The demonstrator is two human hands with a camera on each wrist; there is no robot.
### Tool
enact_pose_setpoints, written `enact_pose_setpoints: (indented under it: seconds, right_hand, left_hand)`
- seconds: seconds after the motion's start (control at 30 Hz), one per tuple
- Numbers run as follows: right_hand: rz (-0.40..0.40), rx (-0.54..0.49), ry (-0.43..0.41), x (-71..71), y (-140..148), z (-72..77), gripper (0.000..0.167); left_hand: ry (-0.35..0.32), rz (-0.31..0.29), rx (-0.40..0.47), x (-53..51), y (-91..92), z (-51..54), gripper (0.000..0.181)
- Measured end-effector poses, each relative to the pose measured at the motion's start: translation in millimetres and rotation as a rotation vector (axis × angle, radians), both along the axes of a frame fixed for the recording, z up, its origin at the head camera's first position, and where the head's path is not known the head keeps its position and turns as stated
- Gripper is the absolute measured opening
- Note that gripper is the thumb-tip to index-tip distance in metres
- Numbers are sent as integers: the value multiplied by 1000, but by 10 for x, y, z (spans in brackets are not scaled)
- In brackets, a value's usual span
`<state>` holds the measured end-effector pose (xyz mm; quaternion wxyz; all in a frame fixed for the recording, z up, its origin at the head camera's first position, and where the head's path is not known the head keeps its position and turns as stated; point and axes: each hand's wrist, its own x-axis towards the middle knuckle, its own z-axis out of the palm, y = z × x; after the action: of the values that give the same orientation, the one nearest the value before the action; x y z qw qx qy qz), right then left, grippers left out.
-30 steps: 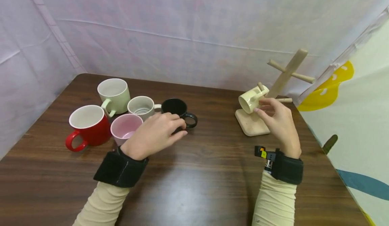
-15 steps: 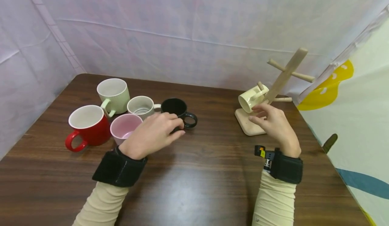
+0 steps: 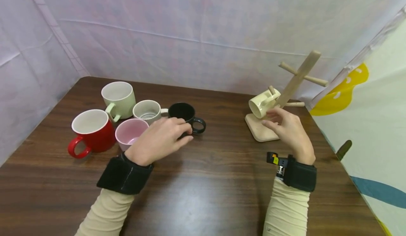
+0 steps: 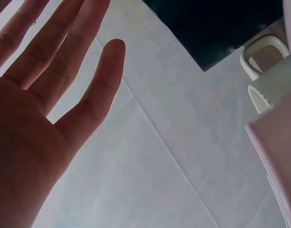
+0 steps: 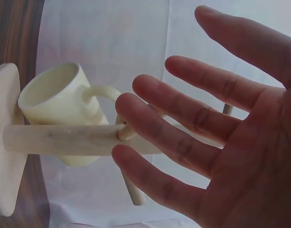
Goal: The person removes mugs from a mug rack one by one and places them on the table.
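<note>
On the right of the table a pale yellow mug [image 3: 262,103] hangs tilted by its handle from a peg of the wooden mug tree [image 3: 298,77]. My right hand [image 3: 288,128] hovers just in front of the mug, holding nothing; in the right wrist view its fingers [image 5: 183,109] are spread, apart from the mug. My left hand [image 3: 160,139] is over the near side of the black mug [image 3: 182,111] and hides part of it. Nothing lies in its palm, and its fingers [image 4: 64,71] look extended in the left wrist view. Contact with the black mug cannot be made out.
Beside the left hand stand a pink mug [image 3: 130,132], a small whitish mug [image 3: 147,109], a light green mug [image 3: 120,96] and a red mug [image 3: 98,133]. The dark wooden table [image 3: 215,179] ends at a pale cloth [image 3: 203,35] behind.
My right hand has drawn back slightly from the pale yellow mug, which stays hanging on the peg. The left hand has barely moved.
</note>
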<state>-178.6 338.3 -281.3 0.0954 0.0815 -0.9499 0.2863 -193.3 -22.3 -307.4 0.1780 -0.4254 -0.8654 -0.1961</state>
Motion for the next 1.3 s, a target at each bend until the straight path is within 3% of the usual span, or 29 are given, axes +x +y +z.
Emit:
enact_pose_setpoints:
  seconds: [0.17, 0.3, 0.43, 0.57, 0.73, 0.93, 1.17, 1.3]
  right_hand:
    - [-55, -34, 78, 22, 80, -23, 32]
    - [-189, -94, 173, 49, 181, -57, 33]
    - [-363, -256, 246, 35, 297, -122, 29]
    - [-472, -463, 279, -62, 377, -215, 20]
    - [-543, -742, 250, -194, 411, -349, 5]
    - [-595, -1049, 177, -296, 419, -479, 4]
    - [-617, -1316, 80, -414, 488, -588, 13]
    - [-614, -1392, -25, -499, 489, -628, 18]
  left_hand:
    - [18, -11, -10, -2, 30, -1, 8]
    - [56, -23, -34, 18, 63, -13, 11]
    - [101, -43, -56, 62, 119, -8, 13]
    - [159, -68, -103, 145, 200, 19, 15]
    - [217, -113, -152, 293, 321, 38, 17]
    - [288, -144, -191, 478, 443, 38, 17]
    - [307, -196, -223, 631, 573, 59, 17]
    - [301, -213, -243, 703, 615, 48, 17]
